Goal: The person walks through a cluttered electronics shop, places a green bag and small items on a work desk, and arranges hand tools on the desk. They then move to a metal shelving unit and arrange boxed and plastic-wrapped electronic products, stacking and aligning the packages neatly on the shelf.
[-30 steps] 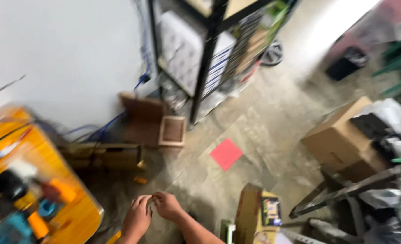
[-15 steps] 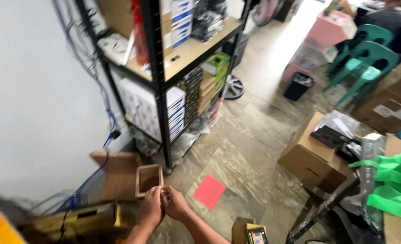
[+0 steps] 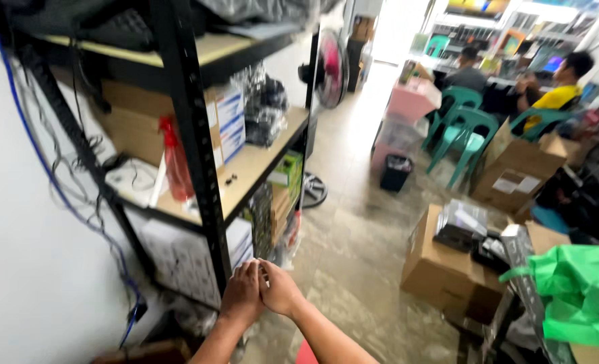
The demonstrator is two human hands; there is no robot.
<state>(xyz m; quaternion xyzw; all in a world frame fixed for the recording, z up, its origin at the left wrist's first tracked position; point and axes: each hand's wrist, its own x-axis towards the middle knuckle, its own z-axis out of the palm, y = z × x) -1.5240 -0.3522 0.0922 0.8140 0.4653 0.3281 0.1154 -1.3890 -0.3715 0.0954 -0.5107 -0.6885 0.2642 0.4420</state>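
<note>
We see our left hand [image 3: 243, 294] and right hand [image 3: 279, 290] pressed together low in the view, fingers [image 3: 251, 271] curled narrow against each other, and we cannot tell whether anything sits between them. They hover just beside the black metal shelf rack [image 3: 190, 135], in front of its lower shelf, where a red spray bottle [image 3: 176, 160] stands on the wooden board above. Across the tiled floor [image 3: 353, 243] a cardboard box [image 3: 441, 266] sits well apart, near a green bag [image 3: 579, 293] at the right edge.

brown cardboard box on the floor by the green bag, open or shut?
Open. The brown cardboard box has its top flaps apart, and black items and a clear plastic pack sit on top, beside the green plastic bag.
</note>
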